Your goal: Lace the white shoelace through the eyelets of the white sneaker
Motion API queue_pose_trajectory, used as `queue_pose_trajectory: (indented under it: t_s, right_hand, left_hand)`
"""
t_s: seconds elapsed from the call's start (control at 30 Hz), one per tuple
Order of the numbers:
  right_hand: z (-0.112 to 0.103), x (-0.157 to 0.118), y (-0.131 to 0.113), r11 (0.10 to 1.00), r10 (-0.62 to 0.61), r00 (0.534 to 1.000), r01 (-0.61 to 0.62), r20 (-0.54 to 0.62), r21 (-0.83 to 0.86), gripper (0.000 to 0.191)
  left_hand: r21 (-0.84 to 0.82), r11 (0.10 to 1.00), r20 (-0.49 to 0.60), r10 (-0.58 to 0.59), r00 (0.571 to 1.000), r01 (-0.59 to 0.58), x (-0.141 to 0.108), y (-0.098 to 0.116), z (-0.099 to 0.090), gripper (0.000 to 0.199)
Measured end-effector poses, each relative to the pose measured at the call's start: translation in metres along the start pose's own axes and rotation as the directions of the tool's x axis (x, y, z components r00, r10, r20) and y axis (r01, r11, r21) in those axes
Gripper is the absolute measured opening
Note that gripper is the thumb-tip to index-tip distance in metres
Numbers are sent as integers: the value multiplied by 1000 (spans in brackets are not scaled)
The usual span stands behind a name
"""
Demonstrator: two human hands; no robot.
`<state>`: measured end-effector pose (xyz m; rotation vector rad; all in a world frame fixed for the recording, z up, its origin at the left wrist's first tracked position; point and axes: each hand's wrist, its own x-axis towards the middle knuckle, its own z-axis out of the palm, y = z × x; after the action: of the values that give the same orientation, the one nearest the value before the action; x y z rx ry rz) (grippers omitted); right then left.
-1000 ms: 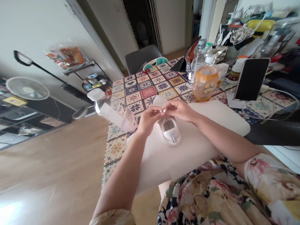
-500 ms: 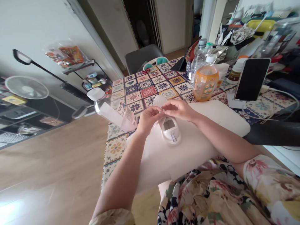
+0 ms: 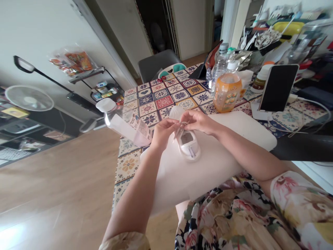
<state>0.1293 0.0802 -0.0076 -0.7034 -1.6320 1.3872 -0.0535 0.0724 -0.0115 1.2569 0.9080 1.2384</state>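
The white shoe [image 3: 191, 151] stands upright on a pale mat [image 3: 182, 184], its heel toward the person and its toe pointing away, partly hidden by the fingers above it. Over its tongue, the light laces [image 3: 184, 123] rise into a small tangle between the left hand [image 3: 162, 133] and the right hand [image 3: 199, 122]. Both hands have thumb and fingers drawn together in a pinch on the lace, though which strand each one grips is too small to tell. The likeliest trouble is in that pinch: thin, soft cord could slip from the fingertips, and if one strand gets away the loop would probably fall slack. Pulling unevenly might tighten the wrong part into a hard knot, since the strands lie close together and look alike. No hand braces the shoe itself, so a firm upward tug could tip it or drag it over the smooth-looking mat. Farther out, a large clear bottle [image 3: 127, 123] stands near the table edge just beside the left hand; a wide outward pull with the left elbow or knuckles could knock it toward the floor. On the right, the orange-labelled bottle [image 3: 227, 93] and the propped phone [image 3: 279, 87] sit beyond the forearm, at less risk unless the right arm swings wide.
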Motion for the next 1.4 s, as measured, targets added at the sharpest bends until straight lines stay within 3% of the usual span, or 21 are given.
queue_pose_trajectory:
  t_s: [0.1, 0.2, 0.3, 0.4, 0.63, 0.8, 1.07, 1.27, 1.4]
  right_hand:
    - [2, -1, -1, 969, -122, 990, 106, -63, -222, 16]
    - [5, -2, -1, 885, -274, 957, 214, -92, -414, 10]
    - [6, -3, 0, 802, -388, 921, 312, -47, -509, 12]
    - [1, -1, -2, 785, -437, 899, 371, -19, -496, 16]
    - [-15, -5, -19, 844, -350, 915, 401, 199, -356, 19]
    - [-18, -9, -22, 839, -336, 875, 446, 349, -310, 14]
    - [-18, -7, -21, 826, -337, 837, 482, 431, -291, 13]
    - [-16, -9, -21, 813, -222, 911, 370, 348, -449, 16]
    - [-15, -9, -22, 759, -190, 934, 335, 301, -559, 11]
  left_hand:
    - [-36, 997, -6, -66, 998, 66, 0, 1, 0, 26]
    - [-41, 995, -16, -95, 995, 94, 1, 0, -2, 29]
    - [-8, 997, 3, -79, 997, 79, 3, -2, -5, 27]
    - [32, 999, 42, -46, 998, 45, 5, -4, -7, 26]
    - [261, 965, -31, -2, 1000, 10, 13, -17, -16, 26]
    - [386, 923, -111, 38, 993, 8, 16, -23, -20, 18]
    - [514, 855, -132, 149, 980, -61, 15, -18, -16, 14]
    - [500, 863, -74, 127, 989, -73, 14, -11, -23, 16]
    - [509, 842, 199, 86, 976, -178, 8, 5, -26, 27]
